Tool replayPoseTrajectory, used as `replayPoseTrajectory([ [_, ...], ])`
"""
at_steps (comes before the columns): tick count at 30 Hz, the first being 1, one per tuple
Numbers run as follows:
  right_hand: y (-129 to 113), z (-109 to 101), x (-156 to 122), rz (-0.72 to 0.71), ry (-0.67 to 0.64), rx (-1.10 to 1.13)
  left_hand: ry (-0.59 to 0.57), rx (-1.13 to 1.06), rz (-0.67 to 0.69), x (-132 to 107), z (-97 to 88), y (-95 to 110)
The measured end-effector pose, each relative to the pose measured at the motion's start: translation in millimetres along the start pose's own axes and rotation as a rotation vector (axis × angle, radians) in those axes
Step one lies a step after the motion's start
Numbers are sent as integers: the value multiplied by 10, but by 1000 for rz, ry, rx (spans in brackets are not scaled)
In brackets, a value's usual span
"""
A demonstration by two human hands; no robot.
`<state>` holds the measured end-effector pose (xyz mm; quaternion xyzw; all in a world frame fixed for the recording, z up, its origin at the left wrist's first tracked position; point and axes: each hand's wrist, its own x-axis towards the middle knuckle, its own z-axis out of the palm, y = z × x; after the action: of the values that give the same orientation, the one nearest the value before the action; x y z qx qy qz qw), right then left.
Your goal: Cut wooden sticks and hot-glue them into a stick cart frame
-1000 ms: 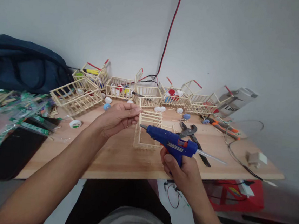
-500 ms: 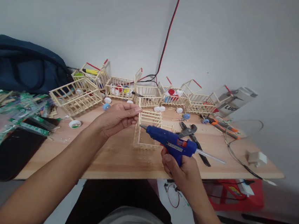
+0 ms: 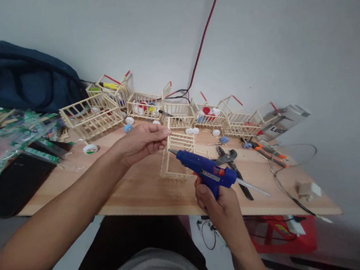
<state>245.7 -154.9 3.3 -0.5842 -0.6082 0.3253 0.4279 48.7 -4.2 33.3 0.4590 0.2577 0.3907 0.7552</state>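
Observation:
My left hand (image 3: 144, 143) is closed in a pinch, its fingertips on a thin wooden stick (image 3: 168, 124) at the upper left corner of a small stick frame (image 3: 163, 167). Fingers partly hide that stick, so I cannot tell whether it is joined to the frame. In my right hand (image 3: 214, 204) is a blue glue gun (image 3: 200, 166), gripped by its handle. Its nozzle points left, over the frame's left side and just below my left fingertips. A clear glue stick (image 3: 254, 187) juts from its back end. The frame lies on the wooden table (image 3: 129, 194).
Several little stick carts (image 3: 91, 116) with red-tipped handles line the wall. Black pliers (image 3: 242, 183) and orange-handled pliers (image 3: 270, 154) lie to the right, by a cable and white adapter (image 3: 310, 191). Plastic packets (image 3: 0, 147) and a blue bag (image 3: 29, 78) are on the left. Bottle-cap wheels (image 3: 90, 149) lie about.
The glue gun has shifted very slightly, its nozzle a touch higher. My left hand keeps its pinch in the same place.

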Motion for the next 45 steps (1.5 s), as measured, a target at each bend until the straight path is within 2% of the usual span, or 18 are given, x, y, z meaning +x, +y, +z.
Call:
replayPoseTrajectory([
  [5,2,-10,-1,23,10,0,24,0,-10,-7,12,14],
  [23,-27,-7,18,21,23,-13,-14,17,-6,2,-6,-4],
  [45,-6,-9,9,20,20,-3,-6,-4,3,6,-16,-19],
])
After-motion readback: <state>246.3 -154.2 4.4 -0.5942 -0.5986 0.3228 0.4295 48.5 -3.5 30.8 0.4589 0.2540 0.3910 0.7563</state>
